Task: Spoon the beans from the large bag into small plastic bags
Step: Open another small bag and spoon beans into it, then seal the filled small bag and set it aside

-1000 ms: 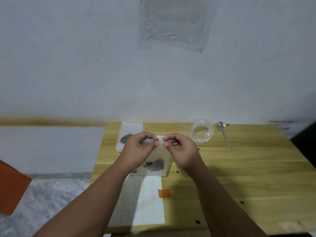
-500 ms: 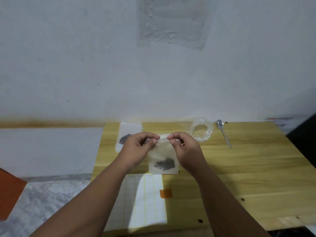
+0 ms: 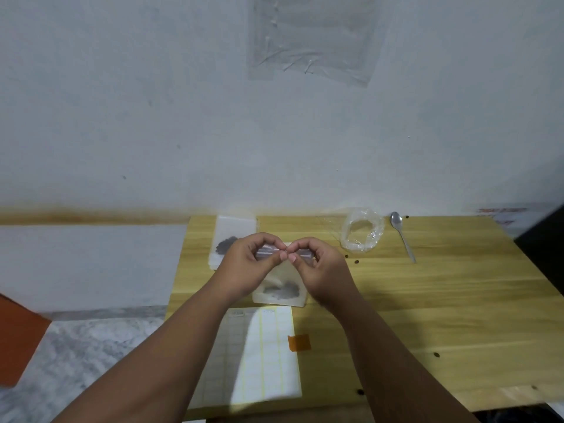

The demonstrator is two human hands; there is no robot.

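Note:
A small clear plastic bag (image 3: 279, 290) with dark beans at its bottom stands on the wooden table (image 3: 427, 300). My left hand (image 3: 250, 267) and my right hand (image 3: 320, 270) both pinch its top strip, thumbs nearly touching at the middle. The large bag (image 3: 361, 233), clear with its rim rolled down, sits at the back right. A metal spoon (image 3: 403, 236) lies just right of it. Another small bag with beans (image 3: 232, 239) lies flat at the back left, partly behind my left hand.
A white label sheet (image 3: 262, 361) lies near the table's front edge, with an orange tag (image 3: 299, 342) beside it. Loose beans (image 3: 355, 261) dot the table near the large bag. A white wall rises right behind the table. An orange object (image 3: 18, 337) is at the far left.
My two hands have drawn together along the bag's top strip until the thumbs almost meet. The bag shifted slightly on the table between frames.

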